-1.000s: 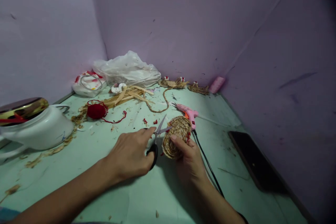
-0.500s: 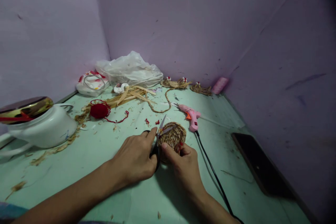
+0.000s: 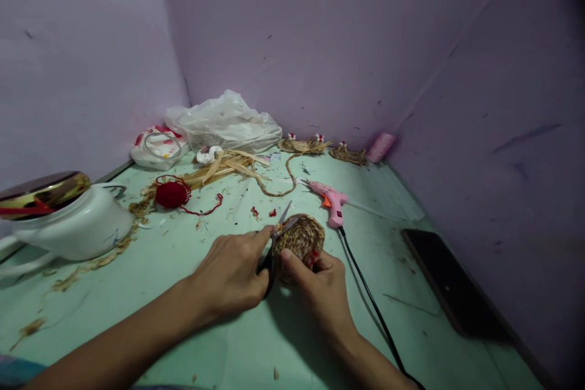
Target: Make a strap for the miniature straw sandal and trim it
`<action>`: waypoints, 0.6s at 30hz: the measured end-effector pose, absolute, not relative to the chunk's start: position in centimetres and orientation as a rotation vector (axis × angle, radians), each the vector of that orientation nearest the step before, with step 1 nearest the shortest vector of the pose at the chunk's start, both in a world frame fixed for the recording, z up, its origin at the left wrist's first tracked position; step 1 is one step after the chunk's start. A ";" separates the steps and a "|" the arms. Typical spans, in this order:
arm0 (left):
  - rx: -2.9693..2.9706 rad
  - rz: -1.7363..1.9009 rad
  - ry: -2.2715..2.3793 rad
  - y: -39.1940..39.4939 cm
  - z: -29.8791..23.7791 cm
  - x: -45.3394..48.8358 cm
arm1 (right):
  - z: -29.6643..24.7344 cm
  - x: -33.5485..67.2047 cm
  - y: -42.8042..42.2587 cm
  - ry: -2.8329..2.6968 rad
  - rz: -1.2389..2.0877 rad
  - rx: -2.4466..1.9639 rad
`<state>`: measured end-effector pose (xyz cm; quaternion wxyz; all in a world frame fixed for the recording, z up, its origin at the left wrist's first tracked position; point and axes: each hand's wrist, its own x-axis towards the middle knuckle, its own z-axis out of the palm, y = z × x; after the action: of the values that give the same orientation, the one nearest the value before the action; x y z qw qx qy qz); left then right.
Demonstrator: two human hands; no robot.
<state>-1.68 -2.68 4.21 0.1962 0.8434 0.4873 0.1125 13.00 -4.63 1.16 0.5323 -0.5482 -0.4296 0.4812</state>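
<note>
My left hand [image 3: 237,271] is closed around the black handles of a pair of scissors [image 3: 269,262], whose blades part at the left rim of a coiled, braided straw piece [image 3: 301,241]. One blade lies across the front of that round piece. My right hand [image 3: 322,286] grips the piece at its lower right, thumb on the face and fingers behind. A bit of red shows beside the right fingers. Just beyond the hands lies a pink glue gun [image 3: 332,201] with a black cord.
A red yarn ball [image 3: 172,193], straw strips [image 3: 219,170], a braided cord [image 3: 292,177] and a plastic bag [image 3: 228,122] lie further back. At left stands a white pot [image 3: 86,225]; at right, a dark phone [image 3: 450,286]. Finished-looking woven pieces [image 3: 304,146] sit by the wall.
The scissor blades have closed somewhat at the straw piece's rim, and my left hand has shifted slightly. My right hand keeps its grip; the whole view has moved a little.
</note>
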 end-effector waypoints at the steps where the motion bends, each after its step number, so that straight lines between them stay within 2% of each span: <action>1: 2.363 0.335 1.371 -2.6 4.2 -1.7 | 1.1 13.0 -4.6 -1.041 1.135 -1.307; 13: 2.277 0.492 1.197 -2.9 3.3 -1.6 | 1.1 13.0 -4.6 -0.901 1.219 -1.267; 18: 2.203 0.613 1.514 -1.4 4.3 -2.5 | 0.8 13.5 -3.5 -0.534 1.399 -1.085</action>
<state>-2.54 -1.37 4.30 0.1983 0.7874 0.5410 0.2191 13.51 -3.50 0.85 0.6022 -0.4682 -0.2304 0.6041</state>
